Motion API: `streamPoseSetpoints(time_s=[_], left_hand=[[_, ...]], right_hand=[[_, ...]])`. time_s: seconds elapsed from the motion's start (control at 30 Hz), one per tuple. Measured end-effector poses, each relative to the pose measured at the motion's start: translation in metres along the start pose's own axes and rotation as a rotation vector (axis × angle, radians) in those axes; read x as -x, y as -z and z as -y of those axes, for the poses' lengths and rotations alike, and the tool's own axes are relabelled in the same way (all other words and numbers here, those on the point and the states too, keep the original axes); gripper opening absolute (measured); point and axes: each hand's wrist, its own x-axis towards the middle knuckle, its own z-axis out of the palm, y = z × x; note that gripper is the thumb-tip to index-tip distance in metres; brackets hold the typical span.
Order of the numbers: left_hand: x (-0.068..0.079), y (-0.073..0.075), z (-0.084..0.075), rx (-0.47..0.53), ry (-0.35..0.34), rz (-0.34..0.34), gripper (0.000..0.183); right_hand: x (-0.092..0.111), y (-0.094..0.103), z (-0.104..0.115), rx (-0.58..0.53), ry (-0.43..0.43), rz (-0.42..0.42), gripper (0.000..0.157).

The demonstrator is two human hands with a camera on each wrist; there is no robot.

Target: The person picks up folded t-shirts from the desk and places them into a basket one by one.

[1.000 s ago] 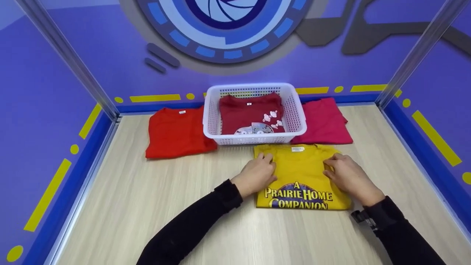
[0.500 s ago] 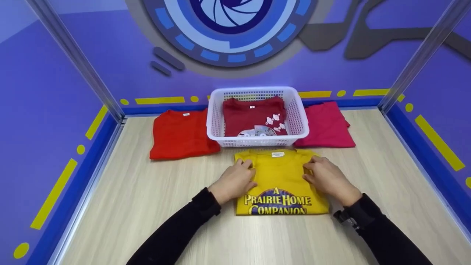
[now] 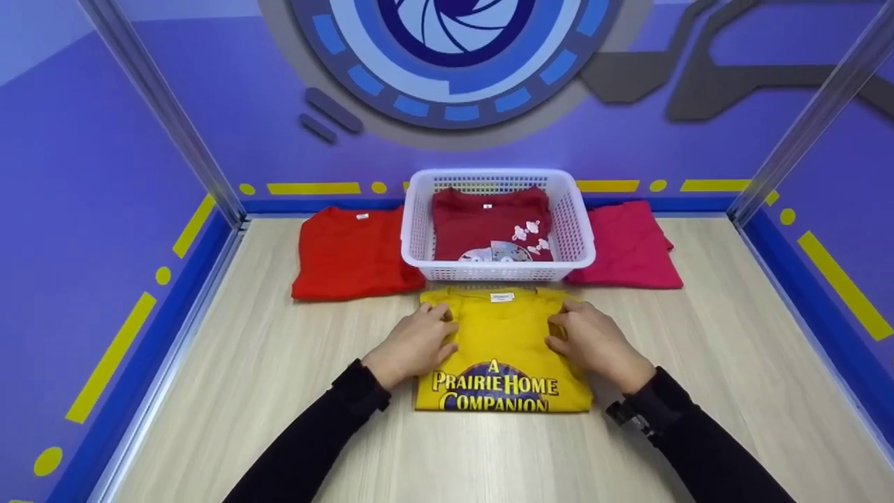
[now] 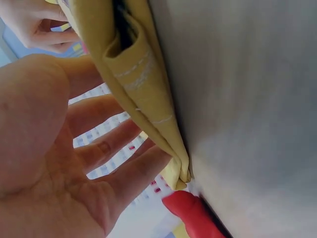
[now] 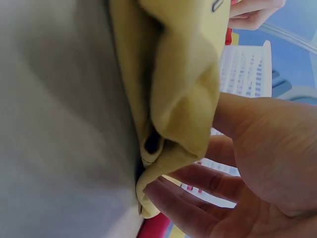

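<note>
A folded yellow T-shirt (image 3: 503, 349) with "A Prairie Home Companion" printed on it lies flat on the table, its collar and white label facing away. My left hand (image 3: 413, 342) rests on its left side, and the left wrist view shows long, loosely bent fingers (image 4: 131, 173) touching the top of the cloth. On the opposite side my right hand (image 3: 597, 342) touches the shirt near the shoulder, thumb and fingers apart. Folded layers show along the shirt's side edges in both wrist views. Some fingertips are hidden.
Behind the shirt stands a white plastic basket (image 3: 496, 271) with a dark red T-shirt (image 3: 482, 227) inside. A folded orange-red shirt (image 3: 349, 258) lies left of it, and a folded pink shirt (image 3: 625, 244) on the right. Purple panels (image 3: 447, 154) enclose the wooden table (image 3: 307, 363).
The yellow T-shirt has slid left across the table with both hands on it, and now lies in front of the basket. The basket and other shirts keep their places; the head view has shifted slightly.
</note>
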Motion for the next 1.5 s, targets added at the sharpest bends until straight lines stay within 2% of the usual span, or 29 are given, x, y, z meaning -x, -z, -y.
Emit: streamPoseSetpoints(time_s=[0.17, 0.27, 0.37, 0.47, 0.53, 0.63, 0.73, 0.93, 1.03, 1.13, 1.3, 1.4, 1.5], left_hand=[[0.005, 0.001, 0.003, 0.007, -0.009, 0.008, 0.042], [0.003, 0.006, 0.006, 0.043, -0.005, -0.003, 0.035], [-0.005, 0.014, 0.012, 0.063, 0.039, -0.073, 0.024], [-0.014, 0.019, 0.022, 0.028, 0.105, -0.165, 0.020], [-0.019, 0.019, 0.029, 0.004, 0.149, -0.187, 0.021], [-0.022, 0.015, 0.037, 0.001, 0.191, -0.171, 0.024], [-0.023, 0.010, 0.042, 0.042, 0.216, -0.157, 0.027], [-0.027, 0.005, 0.042, 0.107, 0.234, -0.188, 0.024], [-0.029, 0.003, 0.039, 0.081, 0.229, -0.198, 0.023], [-0.030, 0.001, 0.034, 0.013, 0.213, -0.215, 0.023], [-0.035, 0.002, 0.029, -0.074, 0.198, -0.238, 0.016], [-0.039, 0.004, 0.028, -0.074, 0.193, -0.221, 0.015], [-0.041, 0.004, 0.027, -0.058, 0.191, -0.171, 0.016]], right_hand=[[-0.002, 0.000, -0.001, -0.052, -0.004, 0.004, 0.023], [-0.005, 0.006, -0.006, -0.130, -0.040, 0.007, 0.026], [-0.010, 0.015, -0.012, -0.197, -0.106, -0.038, 0.031], [-0.017, 0.022, -0.018, -0.216, -0.163, -0.114, 0.030], [-0.023, 0.023, -0.021, -0.210, -0.178, -0.136, 0.030], [-0.032, 0.021, -0.024, -0.182, -0.167, -0.120, 0.029], [-0.039, 0.014, -0.024, -0.153, -0.146, -0.092, 0.028], [-0.045, 0.003, -0.025, -0.096, -0.135, -0.050, 0.034], [-0.045, 0.002, -0.027, -0.081, -0.138, -0.040, 0.033], [-0.046, 0.002, -0.028, -0.078, -0.131, -0.039, 0.033], [-0.050, -0.001, -0.025, -0.069, -0.099, -0.066, 0.031], [-0.051, -0.004, -0.023, -0.074, -0.079, -0.092, 0.031], [-0.052, -0.008, -0.024, -0.112, -0.092, -0.094, 0.028]])
